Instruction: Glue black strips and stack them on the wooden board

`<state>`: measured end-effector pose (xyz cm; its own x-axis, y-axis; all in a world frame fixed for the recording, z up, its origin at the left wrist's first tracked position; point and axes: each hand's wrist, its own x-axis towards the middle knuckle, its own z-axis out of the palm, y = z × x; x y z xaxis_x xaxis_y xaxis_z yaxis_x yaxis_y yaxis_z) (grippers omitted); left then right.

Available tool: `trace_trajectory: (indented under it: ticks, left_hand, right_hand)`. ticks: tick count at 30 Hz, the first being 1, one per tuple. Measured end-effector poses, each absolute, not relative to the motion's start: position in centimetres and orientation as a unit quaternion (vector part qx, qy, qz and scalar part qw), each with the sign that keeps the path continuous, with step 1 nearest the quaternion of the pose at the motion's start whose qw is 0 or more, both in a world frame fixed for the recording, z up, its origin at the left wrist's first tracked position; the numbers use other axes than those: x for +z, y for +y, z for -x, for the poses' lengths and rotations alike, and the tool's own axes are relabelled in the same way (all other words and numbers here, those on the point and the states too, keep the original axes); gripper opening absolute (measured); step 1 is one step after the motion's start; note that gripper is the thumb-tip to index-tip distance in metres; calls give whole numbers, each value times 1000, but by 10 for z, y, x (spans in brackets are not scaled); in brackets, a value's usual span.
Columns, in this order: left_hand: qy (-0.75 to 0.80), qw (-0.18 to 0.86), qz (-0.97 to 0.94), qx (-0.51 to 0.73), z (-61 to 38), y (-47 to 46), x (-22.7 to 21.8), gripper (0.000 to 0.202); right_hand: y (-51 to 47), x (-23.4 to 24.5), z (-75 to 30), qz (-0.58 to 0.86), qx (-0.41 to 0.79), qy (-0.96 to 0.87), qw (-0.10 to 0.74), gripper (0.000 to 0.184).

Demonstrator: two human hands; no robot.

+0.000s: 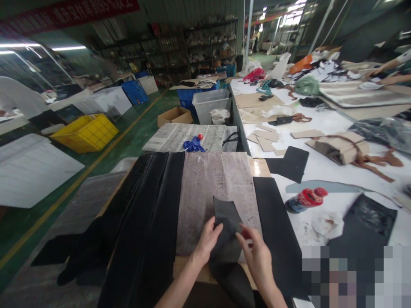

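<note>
Both my hands hold a dark grey cut piece of material [226, 222] over a worn grey board [212, 188]. My left hand [207, 241] pinches the piece's left edge with thumb and fingers. My right hand [255, 254] grips its right side, fingers curled. The piece's top edge curls up, and its lower part hangs down toward me between my forearms. Long black strips [141, 222] lie stacked to the left of the board. Another black strip [276, 222] lies to the right.
A red-capped bottle [305, 199] lies on the white table [324, 167] at right, with black pieces, tan cardboard cutouts [340, 147] and scraps. Another person's arm [385, 70] works at far right. Left of the bench are a yellow crate [86, 132], blue bins and a green floor.
</note>
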<state>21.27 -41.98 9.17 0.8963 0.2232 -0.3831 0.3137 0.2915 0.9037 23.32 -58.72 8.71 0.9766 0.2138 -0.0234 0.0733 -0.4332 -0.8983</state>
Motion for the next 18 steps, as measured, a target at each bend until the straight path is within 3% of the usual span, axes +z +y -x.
trace_trajectory:
  ticks: [3,8,11,14,16,18]
  left_hand:
    - [199,770,-605,-36,-197,-426,103,44]
    - [157,731,-661,-59,-176,-429,108,48]
    - [183,737,-647,-69,-171,-421,117,49]
    - [219,705,-675,-14,-170,-410,135,46]
    - [210,663,-718,31,-170,-406,148,44]
    - [176,605,-774,64,-170,-407,157,37]
  right_hand:
    - [-605,87,-265,787,82,108,602,64]
    - [-594,107,-266,548,349,117,752,51]
    - [-580,133,-247,533,256,77,803,36]
    - [-577,161,-231,595,176,-102,777,20]
    - [-580,173,-227,613,160,-189,751,16]
    - [-582,177,-228,603,181,-166,759,20]
